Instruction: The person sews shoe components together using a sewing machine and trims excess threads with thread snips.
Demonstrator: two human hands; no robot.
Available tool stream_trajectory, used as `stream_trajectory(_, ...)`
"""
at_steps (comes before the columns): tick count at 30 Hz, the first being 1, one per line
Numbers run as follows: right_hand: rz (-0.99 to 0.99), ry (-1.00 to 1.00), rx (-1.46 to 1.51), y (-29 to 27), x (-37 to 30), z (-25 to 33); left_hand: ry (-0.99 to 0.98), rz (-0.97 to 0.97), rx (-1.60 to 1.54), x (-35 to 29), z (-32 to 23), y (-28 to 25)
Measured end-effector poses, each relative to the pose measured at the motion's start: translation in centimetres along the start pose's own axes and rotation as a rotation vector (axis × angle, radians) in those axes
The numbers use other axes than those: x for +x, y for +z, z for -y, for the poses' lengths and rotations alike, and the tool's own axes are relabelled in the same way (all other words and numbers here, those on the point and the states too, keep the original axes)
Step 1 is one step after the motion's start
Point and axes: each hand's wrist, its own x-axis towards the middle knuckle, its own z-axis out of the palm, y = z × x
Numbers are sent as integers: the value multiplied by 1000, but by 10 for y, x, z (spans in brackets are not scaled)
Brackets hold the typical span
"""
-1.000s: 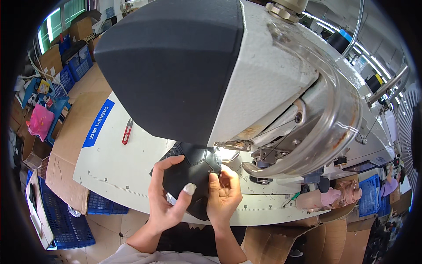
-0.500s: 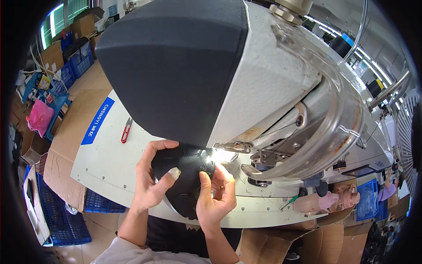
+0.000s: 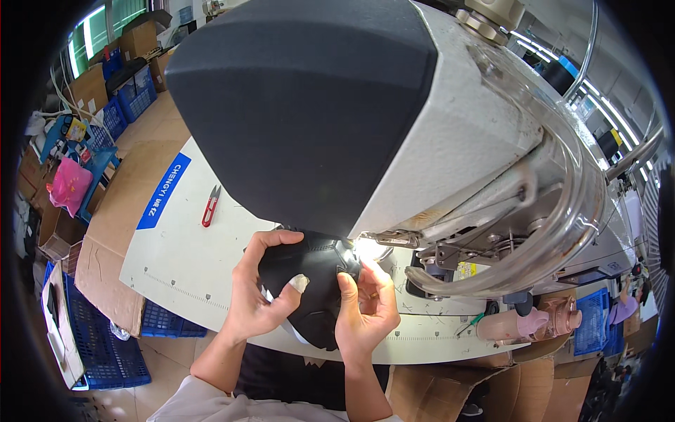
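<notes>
Head view: I see my left hand (image 3: 256,302) wrapped around a black shoe piece (image 3: 316,281). My right hand (image 3: 365,309) pinches its edge under the big sewing machine (image 3: 394,126) on the white table (image 3: 190,260).

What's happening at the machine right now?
A person sits at a big sewing machine, holding a black piece with both hands under its head, by the lit needle area. The left hand grips the piece's left side, thumb across it; the right hand pinches its right edge beside the light. The piece rests on the white table, where red snips lie apart to the left.
</notes>
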Motion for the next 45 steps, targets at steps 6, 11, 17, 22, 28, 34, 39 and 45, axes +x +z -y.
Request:
stream_trajectory(6, 69, 76, 72, -10, 12, 9, -112, -78, -33, -21, 1, 14)
stream_trajectory(11, 104, 120, 80, -34, 32, -4, 115, -142, 101, -59, 11, 52)
stream_trajectory(17, 105, 137, 29, -40, 43, -6, 239, -237, 319, -58, 13, 70)
stream_trajectory(22, 114, 107, 6, -40, 45, -7, 234, -239, 314, -50, 6, 70)
stream_trajectory(28, 90, 30, -28, -31, 38, -7, 163, -187, 160, -41, 7, 59)
stream_trajectory(34, 97, 159, 77, -17, 23, 11, 104, -150, 121, -25, 5, 41)
stream_trajectory(39, 101, 216, 106, -13, 22, 16, 109, -147, 146, -18, 4, 36)
stream_trajectory(45, 81, 88, 106, -5, 15, 13, 33, -98, 0, 13, -2, 22)
